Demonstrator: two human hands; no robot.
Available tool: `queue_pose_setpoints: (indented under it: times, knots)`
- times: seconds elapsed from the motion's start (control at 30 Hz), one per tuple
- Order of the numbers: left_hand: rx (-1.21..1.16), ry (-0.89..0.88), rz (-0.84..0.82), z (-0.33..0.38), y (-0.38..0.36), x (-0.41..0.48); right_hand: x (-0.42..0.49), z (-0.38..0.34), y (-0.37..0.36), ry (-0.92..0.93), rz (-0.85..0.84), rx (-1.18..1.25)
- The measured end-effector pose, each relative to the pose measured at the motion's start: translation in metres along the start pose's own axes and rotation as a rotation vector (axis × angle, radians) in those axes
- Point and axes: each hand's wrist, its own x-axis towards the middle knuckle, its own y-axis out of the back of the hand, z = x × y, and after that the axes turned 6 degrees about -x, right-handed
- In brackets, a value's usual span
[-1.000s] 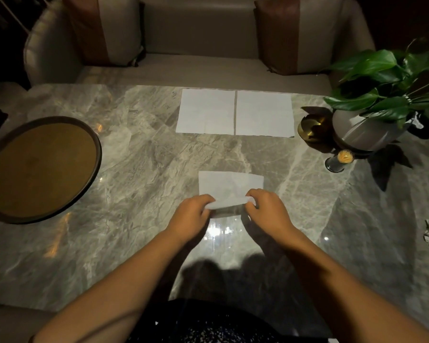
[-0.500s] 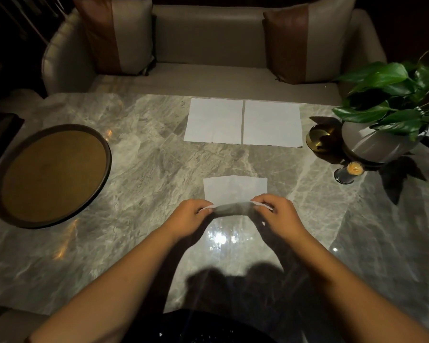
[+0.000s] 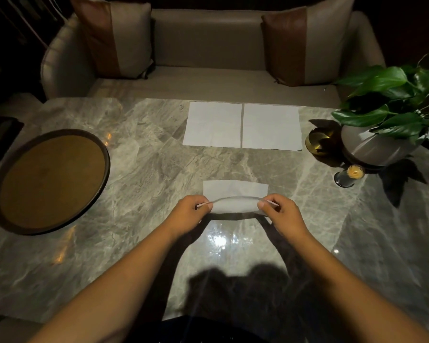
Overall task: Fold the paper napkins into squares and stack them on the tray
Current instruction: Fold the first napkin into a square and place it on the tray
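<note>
lifted higher, napkin [image 3: 235,205] arches between left hand [image 3: 189,214] and right hand [image 3: 282,214]

The plant [image 3: 391,95] runs off the right edge. Its pot [image 3: 372,149] hides part of a gold bowl [image 3: 315,142]. The near corners of the napkin [image 3: 235,191] vanish under the left hand [image 3: 187,214] and right hand [image 3: 282,214].

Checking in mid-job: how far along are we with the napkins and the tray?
Done: nothing stacked; the round tray holds no napkin. In hand: the left hand and right hand pinch the near corners of one napkin, its near edge raised to fold over. Left: finish it, then fold the two flat napkins at the far side and stack all three.
</note>
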Motion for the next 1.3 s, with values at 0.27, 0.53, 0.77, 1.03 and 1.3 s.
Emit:
queue_pose_setpoints:
  times: [0.27,0.53,0.77,1.03,1.3]
  knots:
    - [-0.116,0.002,0.086,0.005,-0.007,0.012,-0.001,0.013,-0.007,-0.092,-0.038,0.195]
    - [-0.301,0.078,0.185,0.001,-0.006,0.016,0.019,0.013,-0.018,-0.251,-0.02,0.427]
    - [-0.367,0.118,0.164,-0.015,-0.022,-0.008,0.021,0.017,-0.023,-0.256,0.03,0.499]
    - [-0.498,0.245,0.175,-0.006,-0.038,0.0,0.02,0.021,-0.024,-0.269,0.04,0.465]
    - [-0.535,0.279,0.219,-0.006,-0.026,0.003,0.024,0.014,-0.014,-0.175,0.045,0.202]
